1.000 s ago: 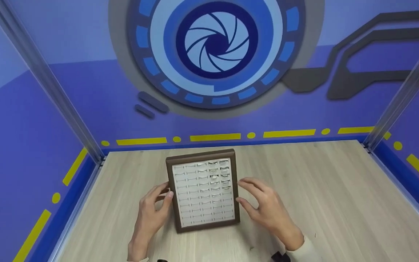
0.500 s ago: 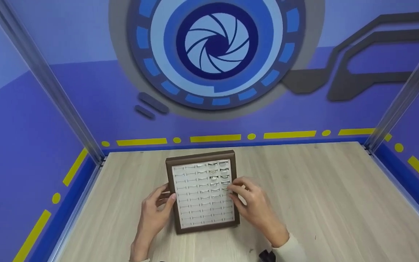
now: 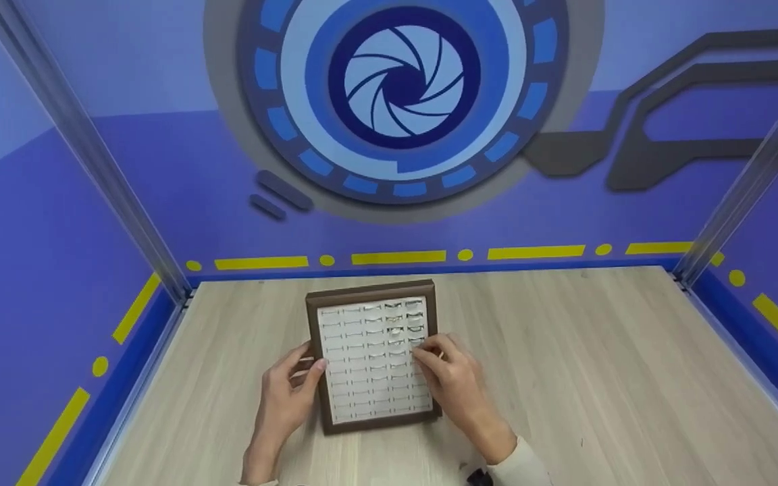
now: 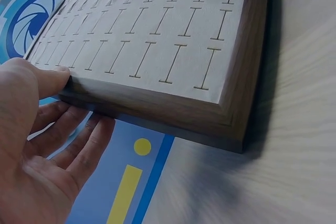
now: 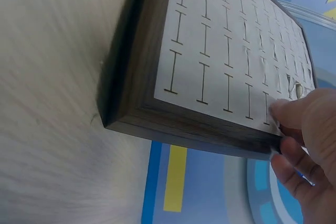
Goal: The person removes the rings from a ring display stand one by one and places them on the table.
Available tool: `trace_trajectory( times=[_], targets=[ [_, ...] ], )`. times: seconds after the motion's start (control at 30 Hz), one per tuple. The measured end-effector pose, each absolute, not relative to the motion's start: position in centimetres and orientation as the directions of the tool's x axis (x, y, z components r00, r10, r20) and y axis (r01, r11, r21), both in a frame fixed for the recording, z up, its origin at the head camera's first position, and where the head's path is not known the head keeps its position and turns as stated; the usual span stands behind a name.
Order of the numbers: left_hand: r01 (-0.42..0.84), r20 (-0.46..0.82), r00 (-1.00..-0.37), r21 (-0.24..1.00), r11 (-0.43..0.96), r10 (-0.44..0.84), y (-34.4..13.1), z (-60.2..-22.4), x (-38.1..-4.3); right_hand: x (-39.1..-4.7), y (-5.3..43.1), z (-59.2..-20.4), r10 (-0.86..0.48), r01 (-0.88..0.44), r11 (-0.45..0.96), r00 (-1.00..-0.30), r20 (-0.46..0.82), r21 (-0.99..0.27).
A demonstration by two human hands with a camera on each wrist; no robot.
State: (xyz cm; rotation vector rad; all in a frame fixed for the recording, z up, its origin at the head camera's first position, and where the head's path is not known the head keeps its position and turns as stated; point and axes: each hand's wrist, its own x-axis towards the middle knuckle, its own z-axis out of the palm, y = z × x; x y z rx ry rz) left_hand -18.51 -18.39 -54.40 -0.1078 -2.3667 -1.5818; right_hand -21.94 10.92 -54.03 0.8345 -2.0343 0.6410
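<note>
Brown-framed ring tray (image 3: 371, 292) is mid-desk, near edge side, tilted up w/ its white slotted pad (image 3: 358, 368) facing the head cam; lower edge is close to the desk (image 3: 585, 351), can't tell if touching. Left hand (image 3: 286, 388) grips the tray's left side: thumb on the front border, other fingers round the outer side & behind. Right hand (image 3: 458, 385) is at the tray's right side, thumb & index tips together over the far-right column, approx mid-height; can't tell if anything's pinched btwn them. Per right wrist cam, thumb is at the pad's edge, other fingers bent just beside the frame. Rings (image 3: 396, 330) sit in slots mostly upper right of pad, incl. a gold-ish one; a few are just above the right fingertips. Slots are I-shaped slits in neat rows. Light sleeve (image 3: 521, 462) at right wrist, small dark item (image 3: 479, 478) beside it, too cut off to ID. Behind: blue/purple wall (image 3: 159, 175) w/ round aperture emblem (image 3: 369, 57), yellow dashes (image 3: 398, 257) along the bottom, metal posts (image 3: 95, 158) at both corners
</note>
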Motion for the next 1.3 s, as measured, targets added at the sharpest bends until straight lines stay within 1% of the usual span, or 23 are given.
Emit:
trace_trajectory(
  times=[0.43,0.7,0.8,1.07,1.3],
  targets=[
    [0.165,0.228,-0.966,0.909,0.383,-0.125,-18.2,-54.4,-18.5,-21.7,11.4,-54.1,-0.294,-0.741,0.626,-0.514,0.806,-0.245],
    [0.165,0.222,-0.967,0.920,0.356,-0.124,-18.2,-54.3,-18.6,-21.7,11.6,-53.9,-0.294,-0.760,0.607,-0.486,0.823,-0.233],
    [0.163,0.217,-0.969,0.922,0.350,-0.120,-18.2,-54.3,-18.6,-21.6,11.6,-53.8,-0.297,-0.763,0.603,-0.485,0.822,-0.233],
    [0.151,0.203,-0.971,0.932,0.329,-0.127,-18.1,-54.4,-18.6,-21.3,11.8,-53.6,-0.299,-0.756,0.603,-0.510,0.806,-0.255],
    [0.151,0.201,-0.971,0.936,0.317,-0.130,-18.1,-54.5,-18.6,-21.2,11.9,-53.7,-0.303,-0.757,0.574,-0.552,0.777,-0.313]
  ],
)
